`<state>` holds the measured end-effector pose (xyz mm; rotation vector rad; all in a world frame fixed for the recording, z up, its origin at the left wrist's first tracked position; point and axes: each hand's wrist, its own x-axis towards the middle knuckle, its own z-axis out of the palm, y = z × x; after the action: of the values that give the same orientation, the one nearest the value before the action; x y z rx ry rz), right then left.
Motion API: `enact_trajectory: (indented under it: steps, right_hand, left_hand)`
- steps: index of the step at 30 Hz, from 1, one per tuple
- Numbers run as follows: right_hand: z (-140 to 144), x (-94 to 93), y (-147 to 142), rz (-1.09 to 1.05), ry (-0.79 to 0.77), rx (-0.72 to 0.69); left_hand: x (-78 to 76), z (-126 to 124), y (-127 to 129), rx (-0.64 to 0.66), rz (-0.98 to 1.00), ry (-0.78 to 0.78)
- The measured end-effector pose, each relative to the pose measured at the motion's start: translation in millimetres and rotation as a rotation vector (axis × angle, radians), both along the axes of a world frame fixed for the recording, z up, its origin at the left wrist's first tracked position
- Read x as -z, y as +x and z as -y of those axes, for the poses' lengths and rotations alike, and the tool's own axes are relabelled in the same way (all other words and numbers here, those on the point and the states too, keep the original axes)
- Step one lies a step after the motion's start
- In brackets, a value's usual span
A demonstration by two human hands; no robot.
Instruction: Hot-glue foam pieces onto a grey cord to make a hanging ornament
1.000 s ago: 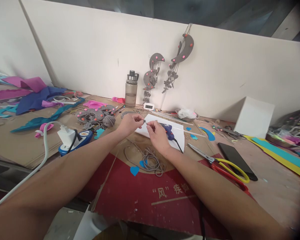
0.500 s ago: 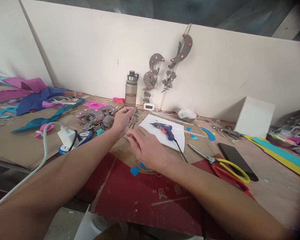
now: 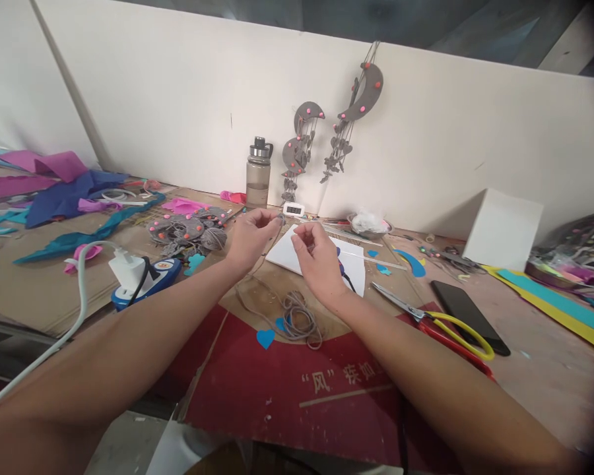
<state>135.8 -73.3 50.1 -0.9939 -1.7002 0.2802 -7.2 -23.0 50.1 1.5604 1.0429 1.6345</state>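
My left hand (image 3: 252,239) is closed in a pinch, with a small grey bit showing at the fingertips. Thin grey cord (image 3: 257,285) trails beneath it toward a loose coil of cord (image 3: 299,320) on the cardboard. To its right, my right hand (image 3: 319,264) is raised with thumb and fingers brought together; whatever lies between them is too small to make out. Behind that hand, the glue gun (image 3: 341,264) is mostly hidden on a white board (image 3: 282,253). A blue felt heart (image 3: 265,339) lies left of the coil.
Scissors (image 3: 420,316) and a phone (image 3: 468,316) lie to the right. Grey felt moons with pink dots (image 3: 183,227) are heaped at left, near a power adapter (image 3: 129,274). A bottle (image 3: 258,175) stands at the wall, beside hanging moon garlands (image 3: 369,92).
My right hand has moved up and to the right, away from the left hand, uncovering the cord coil and covering the glue gun. My left hand has shifted slightly right.
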Motion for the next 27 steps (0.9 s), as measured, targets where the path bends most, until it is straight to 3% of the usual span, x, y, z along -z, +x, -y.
enact_trajectory:
  steps: [5,13,27]
  right_hand:
    - [-6.2,3.6,4.2,-0.023,0.034,0.039]
    - [-7.8,4.5,6.5,0.153,0.177,0.102]
    - [-16.6,8.6,17.8,0.324,0.273,0.193]
  left_hand:
    - [0.1,4.7,5.0,-0.017,-0.043,0.069]
    - [-0.2,14.2,9.5,-0.1,-0.197,0.142]
    - [5.5,14.3,12.2,-0.034,-0.286,0.143]
